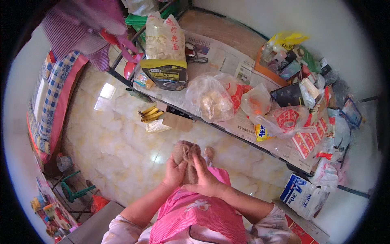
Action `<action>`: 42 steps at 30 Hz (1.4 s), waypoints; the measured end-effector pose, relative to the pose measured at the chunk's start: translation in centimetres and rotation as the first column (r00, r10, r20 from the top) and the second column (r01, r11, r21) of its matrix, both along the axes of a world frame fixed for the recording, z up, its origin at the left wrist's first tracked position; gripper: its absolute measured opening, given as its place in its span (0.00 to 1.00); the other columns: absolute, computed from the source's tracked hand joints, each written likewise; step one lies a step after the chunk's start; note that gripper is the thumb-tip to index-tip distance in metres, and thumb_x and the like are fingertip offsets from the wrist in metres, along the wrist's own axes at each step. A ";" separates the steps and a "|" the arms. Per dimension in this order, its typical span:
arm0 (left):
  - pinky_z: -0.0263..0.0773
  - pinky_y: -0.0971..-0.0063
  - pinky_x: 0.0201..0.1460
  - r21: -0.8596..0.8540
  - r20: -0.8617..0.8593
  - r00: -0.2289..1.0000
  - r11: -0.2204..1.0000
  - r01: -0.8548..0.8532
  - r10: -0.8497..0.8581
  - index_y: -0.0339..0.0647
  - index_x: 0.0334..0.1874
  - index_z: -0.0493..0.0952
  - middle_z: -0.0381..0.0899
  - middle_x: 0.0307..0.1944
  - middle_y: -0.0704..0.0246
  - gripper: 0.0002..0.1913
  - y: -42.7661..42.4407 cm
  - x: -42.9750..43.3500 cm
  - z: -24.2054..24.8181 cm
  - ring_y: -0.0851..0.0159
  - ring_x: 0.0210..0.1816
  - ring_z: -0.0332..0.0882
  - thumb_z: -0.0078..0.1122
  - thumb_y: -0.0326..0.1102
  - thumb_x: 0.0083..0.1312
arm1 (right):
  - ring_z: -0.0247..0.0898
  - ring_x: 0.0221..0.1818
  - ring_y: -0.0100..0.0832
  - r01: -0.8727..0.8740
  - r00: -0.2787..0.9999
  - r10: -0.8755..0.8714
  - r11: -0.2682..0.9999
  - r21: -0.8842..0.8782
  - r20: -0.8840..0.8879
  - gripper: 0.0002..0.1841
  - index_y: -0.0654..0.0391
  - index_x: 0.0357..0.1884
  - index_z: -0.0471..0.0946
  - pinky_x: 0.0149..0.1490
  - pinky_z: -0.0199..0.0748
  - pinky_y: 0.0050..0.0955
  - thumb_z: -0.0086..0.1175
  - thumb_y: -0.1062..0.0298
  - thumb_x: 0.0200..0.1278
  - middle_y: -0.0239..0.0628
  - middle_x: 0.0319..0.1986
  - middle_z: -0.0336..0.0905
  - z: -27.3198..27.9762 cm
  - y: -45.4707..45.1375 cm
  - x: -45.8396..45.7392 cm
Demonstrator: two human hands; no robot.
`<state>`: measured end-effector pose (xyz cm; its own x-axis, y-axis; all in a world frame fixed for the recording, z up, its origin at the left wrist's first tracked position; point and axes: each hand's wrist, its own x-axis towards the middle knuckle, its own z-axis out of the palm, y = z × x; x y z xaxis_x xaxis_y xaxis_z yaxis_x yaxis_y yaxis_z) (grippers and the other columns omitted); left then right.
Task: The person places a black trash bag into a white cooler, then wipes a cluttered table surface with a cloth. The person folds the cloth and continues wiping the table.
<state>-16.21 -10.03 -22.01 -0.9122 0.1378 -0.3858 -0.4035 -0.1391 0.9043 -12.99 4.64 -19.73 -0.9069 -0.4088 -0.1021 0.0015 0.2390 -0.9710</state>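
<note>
A brown cloth [189,174], bunched up and folded at its top, is held between my two hands above my lap. My left hand [174,172] grips its left side. On the other side my right hand [204,177] presses against it, thumb and fingers along the fabric. Below the hands lies a pink checked apron [198,213] with a white figure on it. A shoe [209,152] shows just beyond the cloth.
Ahead and to the right runs a long table with newspaper [231,131], plastic bags [210,100] and a crowded orange box [262,65]. Bananas [152,114] lie beside a cardboard box [178,121]. A checked, pink-edged bed [58,100] stands left; a packaged white bundle [301,195] is right.
</note>
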 end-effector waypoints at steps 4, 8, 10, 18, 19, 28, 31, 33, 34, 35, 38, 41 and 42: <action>0.72 0.72 0.52 -0.018 0.026 0.996 0.996 -0.087 0.088 0.37 0.58 0.68 0.76 0.50 0.65 0.18 -6.3 3.3 2.0 0.66 0.49 0.76 0.52 0.27 0.65 | 0.41 0.69 0.55 -0.003 1.000 0.004 0.997 0.072 -0.008 0.61 0.59 0.71 0.30 0.68 0.50 0.42 0.68 0.58 0.47 0.58 0.66 0.39 2.1 -7.0 2.6; 0.76 0.71 0.47 0.154 0.254 0.919 0.926 -0.346 0.301 0.38 0.58 0.67 0.77 0.48 0.63 0.19 -14.9 6.9 6.0 0.64 0.43 0.79 0.54 0.35 0.66 | 0.49 0.67 0.55 -0.089 0.995 0.091 0.995 0.051 -0.037 0.56 0.58 0.72 0.35 0.67 0.54 0.38 0.64 0.66 0.46 0.58 0.64 0.46 2.6 -15.7 4.9; 0.75 0.70 0.48 0.202 0.337 0.887 0.896 -0.396 0.316 0.39 0.62 0.64 0.74 0.52 0.64 0.22 -19.6 8.9 7.5 0.65 0.49 0.75 0.54 0.36 0.67 | 0.47 0.69 0.48 -0.152 0.987 0.154 0.987 -0.047 0.035 0.53 0.59 0.72 0.39 0.70 0.48 0.34 0.62 0.69 0.47 0.55 0.65 0.49 3.3 -19.2 5.5; 0.69 0.63 0.55 0.331 0.210 0.951 0.899 -0.288 0.227 0.42 0.69 0.54 0.69 0.58 0.59 0.32 -32.9 12.4 10.2 0.59 0.57 0.70 0.48 0.51 0.69 | 0.49 0.68 0.32 0.009 0.841 0.294 0.832 -0.555 0.454 0.49 0.58 0.72 0.41 0.69 0.51 0.31 0.59 0.77 0.51 0.39 0.66 0.51 9.2 -27.4 3.8; 0.68 0.62 0.57 0.355 0.227 0.947 0.886 -0.297 0.226 0.42 0.69 0.53 0.68 0.59 0.58 0.32 -33.7 12.1 9.7 0.59 0.57 0.69 0.47 0.52 0.69 | 0.50 0.67 0.32 0.029 0.828 0.296 0.826 -0.564 0.476 0.48 0.57 0.72 0.41 0.68 0.52 0.31 0.59 0.77 0.51 0.38 0.66 0.51 9.6 -27.9 3.1; 0.63 0.62 0.61 0.432 0.257 0.944 0.849 -0.303 0.206 0.43 0.69 0.54 0.62 0.64 0.58 0.34 -38.6 2.2 10.4 0.58 0.61 0.65 0.49 0.54 0.68 | 0.57 0.65 0.34 0.150 0.745 0.336 0.757 -0.636 0.576 0.45 0.54 0.72 0.45 0.66 0.58 0.33 0.57 0.78 0.53 0.37 0.64 0.56 8.8 -32.5 -7.3; 0.64 0.64 0.60 0.359 0.244 0.942 0.881 -0.308 0.230 0.45 0.69 0.55 0.62 0.64 0.59 0.33 -41.6 -1.9 11.8 0.59 0.61 0.65 0.51 0.53 0.67 | 0.58 0.64 0.34 0.152 0.738 0.339 0.760 -0.632 0.584 0.44 0.54 0.71 0.47 0.66 0.60 0.33 0.56 0.79 0.53 0.38 0.63 0.58 8.6 -35.1 -12.1; 0.63 0.64 0.60 0.294 0.188 0.953 0.912 -0.286 0.238 0.46 0.70 0.53 0.61 0.65 0.59 0.34 -43.3 -4.2 12.2 0.59 0.61 0.64 0.52 0.52 0.66 | 0.58 0.64 0.34 0.138 0.736 0.353 0.757 -0.639 0.578 0.44 0.54 0.71 0.47 0.66 0.60 0.33 0.56 0.78 0.53 0.38 0.63 0.58 9.2 -37.1 -14.7; 0.63 0.64 0.60 0.257 0.143 0.960 0.928 -0.269 0.239 0.46 0.70 0.52 0.61 0.65 0.59 0.35 -44.1 -5.2 12.3 0.59 0.62 0.63 0.54 0.52 0.66 | 0.58 0.64 0.34 0.118 0.729 0.377 0.753 -0.647 0.571 0.44 0.54 0.71 0.47 0.66 0.60 0.33 0.56 0.78 0.53 0.38 0.63 0.58 9.5 -38.0 -16.3; 0.63 0.63 0.60 0.217 0.099 0.966 0.943 -0.253 0.237 0.47 0.71 0.51 0.60 0.65 0.59 0.37 -44.9 -6.3 12.4 0.60 0.62 0.63 0.55 0.52 0.65 | 0.58 0.64 0.34 0.099 0.722 0.399 0.749 -0.655 0.565 0.44 0.54 0.71 0.47 0.66 0.59 0.33 0.56 0.77 0.53 0.38 0.63 0.58 9.7 -39.0 -18.1; 0.62 0.63 0.61 0.240 0.022 0.968 0.939 -0.247 0.249 0.48 0.73 0.46 0.59 0.66 0.59 0.42 -45.4 -10.0 12.7 0.61 0.64 0.60 0.60 0.52 0.62 | 0.60 0.63 0.35 0.045 0.745 0.426 0.736 -0.676 0.513 0.43 0.55 0.71 0.48 0.65 0.60 0.33 0.56 0.76 0.52 0.38 0.62 0.59 10.7 -41.5 -22.6; 0.63 0.66 0.61 0.390 0.054 0.931 0.850 -0.353 0.361 0.49 0.73 0.43 0.58 0.67 0.61 0.47 -47.3 -14.9 13.4 0.62 0.64 0.60 0.63 0.51 0.59 | 0.59 0.64 0.34 0.018 0.791 0.392 0.752 -0.658 0.470 0.45 0.55 0.72 0.46 0.66 0.59 0.33 0.56 0.77 0.52 0.38 0.63 0.58 11.4 -45.4 -26.2; 0.64 0.67 0.60 0.395 0.095 0.930 0.844 -0.362 0.354 0.49 0.73 0.43 0.58 0.66 0.61 0.47 -48.5 -16.7 13.7 0.62 0.63 0.62 0.64 0.50 0.59 | 0.58 0.64 0.34 -0.003 0.817 0.362 0.780 -0.625 0.448 0.45 0.55 0.72 0.45 0.66 0.58 0.33 0.56 0.77 0.52 0.38 0.63 0.58 11.5 -46.6 -27.4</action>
<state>-32.95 -58.48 -8.34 -0.9215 -0.0514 -0.3849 -0.2713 -0.6240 0.7328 -40.36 -41.99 -8.25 -0.6811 -0.6997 -0.2159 0.5599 -0.3076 -0.7693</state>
